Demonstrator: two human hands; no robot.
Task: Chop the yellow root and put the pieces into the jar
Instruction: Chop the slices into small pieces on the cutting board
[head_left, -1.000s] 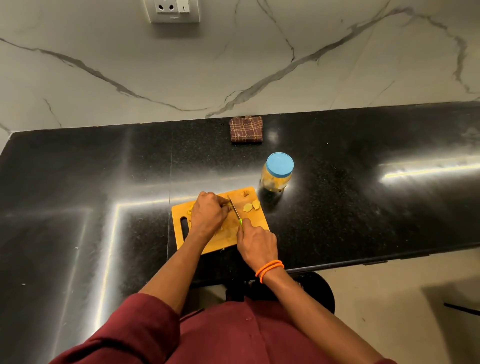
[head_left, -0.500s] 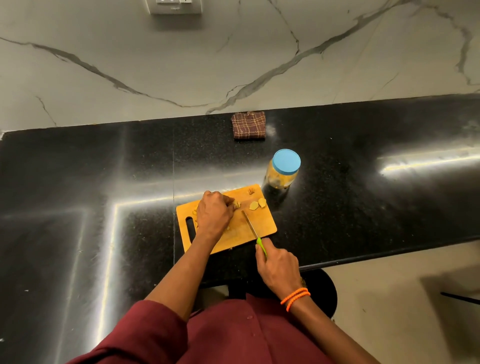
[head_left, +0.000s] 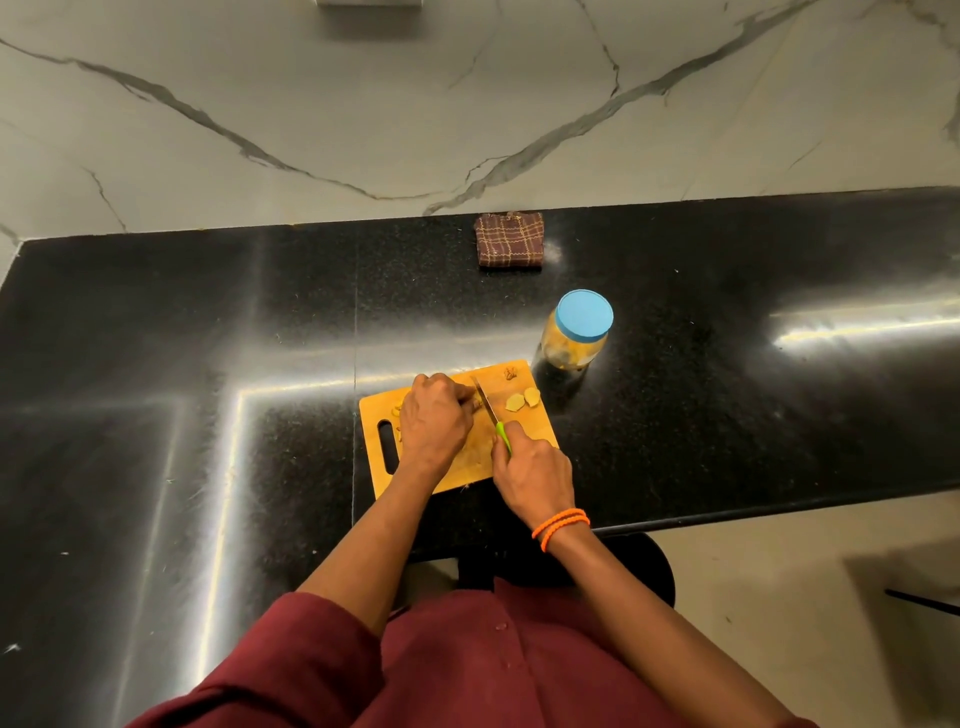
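Left hand (head_left: 434, 421) curled over yellow root (head_left: 474, 404) on orange cutting board (head_left: 530, 431), pinning it down. Right hand (head_left: 532, 473) gripped green-handled knife (head_left: 491, 410); blade lay just beside left fingertips, angled away from person. Two cut slices (head_left: 522, 400) sat on board's far right part, small scrap (head_left: 511, 372) near far corner. Jar (head_left: 574, 343) with blue lid (head_left: 584, 315) stood upright on black surface (head_left: 208, 338), just beyond board's right corner, yellow pieces inside. Folded checked cloth (head_left: 510, 240) lay against marble wall (head_left: 363, 104). Orange bands (head_left: 561, 526) circled right wrist.

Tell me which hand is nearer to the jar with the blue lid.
Right. The right hand grips the knife below the jar; the left hand rests farther left on the board.
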